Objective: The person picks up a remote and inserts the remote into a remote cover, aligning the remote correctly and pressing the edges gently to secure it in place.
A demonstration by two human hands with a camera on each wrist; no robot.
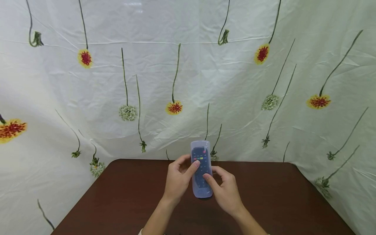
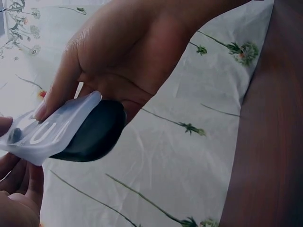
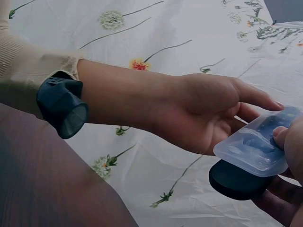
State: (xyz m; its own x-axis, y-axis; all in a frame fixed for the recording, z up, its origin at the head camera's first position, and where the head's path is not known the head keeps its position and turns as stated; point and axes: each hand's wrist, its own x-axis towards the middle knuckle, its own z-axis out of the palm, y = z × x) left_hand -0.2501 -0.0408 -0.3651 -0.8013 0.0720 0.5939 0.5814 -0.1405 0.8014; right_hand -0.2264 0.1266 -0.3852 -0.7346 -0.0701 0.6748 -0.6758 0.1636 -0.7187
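A dark remote control (image 1: pixel 204 198) with small coloured buttons stands tilted up in front of me, under a translucent soft cover (image 1: pixel 201 193). My left hand (image 1: pixel 177 183) holds it from the left, thumb on the front face and fingers at the side and behind. From the right, lower down, my right hand (image 1: pixel 228 193) grips it with the thumb across the front. At the near end, the remote's rounded black end (image 2: pixel 97 135) sticks out past the cover (image 2: pixel 54 130) in the left wrist view. The right wrist view shows that dark end (image 3: pixel 236 183) below the cover's edge (image 3: pixel 248 156).
Below the hands lies a dark reddish-brown table (image 1: pixel 132 195) with rounded far corners. White cloth (image 1: pixel 152 81) printed with flowers and stems hangs behind it and down both sides. A dark strapped device (image 3: pixel 64 106) sits on my left wrist over a beige sleeve (image 3: pixel 28 71).
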